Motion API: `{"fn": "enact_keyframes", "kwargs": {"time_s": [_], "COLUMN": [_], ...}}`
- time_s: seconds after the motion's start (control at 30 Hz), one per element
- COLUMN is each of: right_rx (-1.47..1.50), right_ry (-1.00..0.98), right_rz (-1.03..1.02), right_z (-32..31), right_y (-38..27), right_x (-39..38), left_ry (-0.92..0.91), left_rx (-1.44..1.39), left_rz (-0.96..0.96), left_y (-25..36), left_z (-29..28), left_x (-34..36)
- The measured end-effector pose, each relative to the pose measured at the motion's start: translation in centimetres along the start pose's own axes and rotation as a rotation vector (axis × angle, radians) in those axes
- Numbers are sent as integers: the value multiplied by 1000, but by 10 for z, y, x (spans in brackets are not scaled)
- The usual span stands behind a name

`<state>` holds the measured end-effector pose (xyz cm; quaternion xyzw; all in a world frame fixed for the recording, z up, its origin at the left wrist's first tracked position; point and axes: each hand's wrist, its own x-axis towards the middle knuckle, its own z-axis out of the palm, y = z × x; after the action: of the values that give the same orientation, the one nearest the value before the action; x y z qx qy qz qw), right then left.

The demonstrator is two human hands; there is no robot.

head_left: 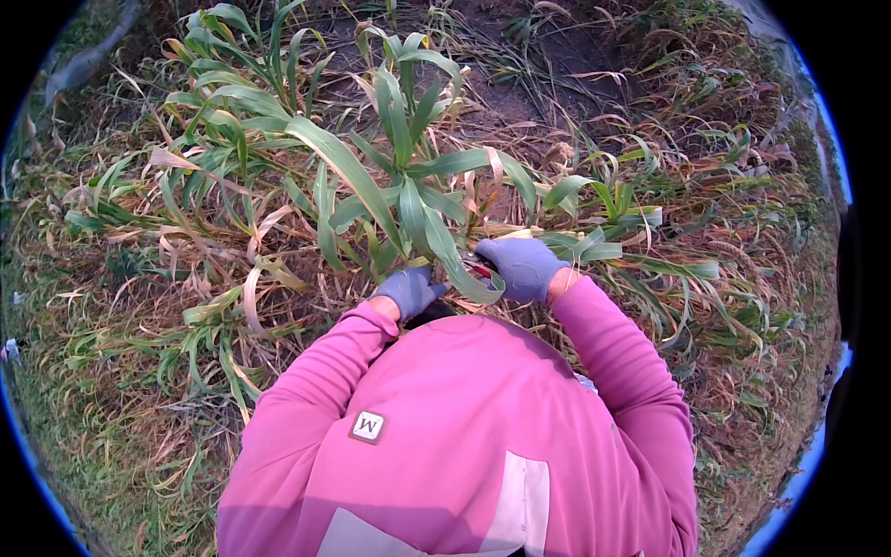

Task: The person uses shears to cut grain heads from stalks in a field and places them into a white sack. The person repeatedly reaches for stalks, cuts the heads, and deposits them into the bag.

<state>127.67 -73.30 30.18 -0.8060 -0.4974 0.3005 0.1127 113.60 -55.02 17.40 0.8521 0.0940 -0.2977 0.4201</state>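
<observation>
A leafy green plant with long strap-like leaves, like maize or sorghum [408, 176], rises right in front of me. My right hand [524, 267], in a grey-blue glove, is closed around red-handled pruning shears [481, 270]. Their metal part points toward the plant's base, and a drooping leaf partly covers them. Low at the left side of the same plant is my left hand [406, 291], gloved alike, with its fingers curled. Leaves and the hand itself hide what those fingers grip.
Another leafy plant [246, 111] grows at the far left. Cut or bent leafy stalks [603, 246] lie on the right. Dry leaves and weeds cover the ground around, with dark bare soil [520, 65] at the back. Pale sheeting [93, 58] runs along the upper left edge.
</observation>
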Motion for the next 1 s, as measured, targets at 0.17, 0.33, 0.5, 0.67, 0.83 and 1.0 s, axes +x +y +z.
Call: {"fn": "enact_keyframes", "kwargs": {"time_s": [0.17, 0.33, 0.5, 0.67, 0.83, 1.0], "right_rx": [137, 741, 1207, 1036, 930, 844], "right_ry": [-37, 191, 338, 453, 394, -34], "right_rz": [255, 463, 469, 511, 526, 327], "right_z": [14, 24, 33, 65, 71, 53], "right_y": [-15, 10, 21, 25, 27, 32], "right_x": [-22, -55, -120, -162, -184, -145], "left_ry": [-127, 242, 161, 240, 99, 78], "left_rx": [235, -40, -477, -471, -1230, -1285], "left_rz": [43, 296, 339, 335, 173, 168], "left_y": [24, 19, 63, 82, 87, 75], "left_z": [-4, -19, -39, -23, -38, -32], "left_x": [-33, -48, -78, -84, -64, -56]}}
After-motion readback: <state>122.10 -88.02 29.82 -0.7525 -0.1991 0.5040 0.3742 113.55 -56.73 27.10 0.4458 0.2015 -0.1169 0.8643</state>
